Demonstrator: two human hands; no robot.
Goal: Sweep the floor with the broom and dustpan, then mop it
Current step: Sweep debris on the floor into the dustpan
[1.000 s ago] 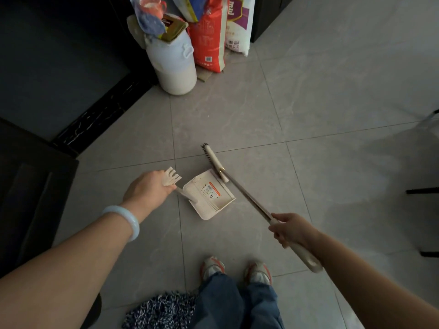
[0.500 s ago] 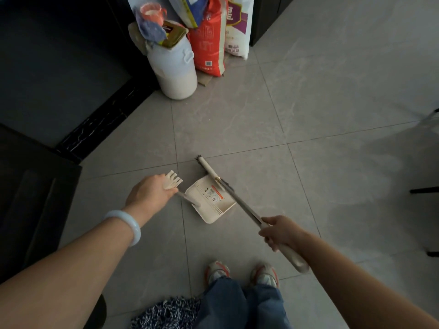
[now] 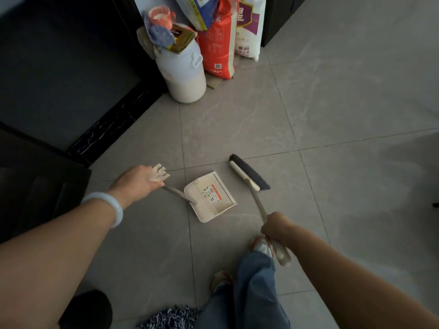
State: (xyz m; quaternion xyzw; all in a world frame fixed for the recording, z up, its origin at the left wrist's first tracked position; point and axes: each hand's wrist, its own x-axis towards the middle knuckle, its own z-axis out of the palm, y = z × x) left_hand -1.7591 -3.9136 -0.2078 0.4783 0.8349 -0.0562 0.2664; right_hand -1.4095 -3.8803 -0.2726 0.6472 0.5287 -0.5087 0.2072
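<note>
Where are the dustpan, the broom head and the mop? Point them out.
dustpan (image 3: 210,197): head view, on its labelled inner face.
broom head (image 3: 249,173): head view, on the dark bristles.
mop (image 3: 171,318): head view, on its blue-white strands.

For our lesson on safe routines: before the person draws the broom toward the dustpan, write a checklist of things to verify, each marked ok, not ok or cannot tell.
1. Left hand grips the dustpan handle: ok.
2. Right hand grips the broom handle: ok.
3. Dustpan's open edge lies flat on the floor: cannot tell.
4. Broom head stands apart from the dustpan, on its right: ok.
5. Dirt visible between broom and dustpan: cannot tell.
6. Mop head lies behind the feet, out of the stroke: ok.
</note>
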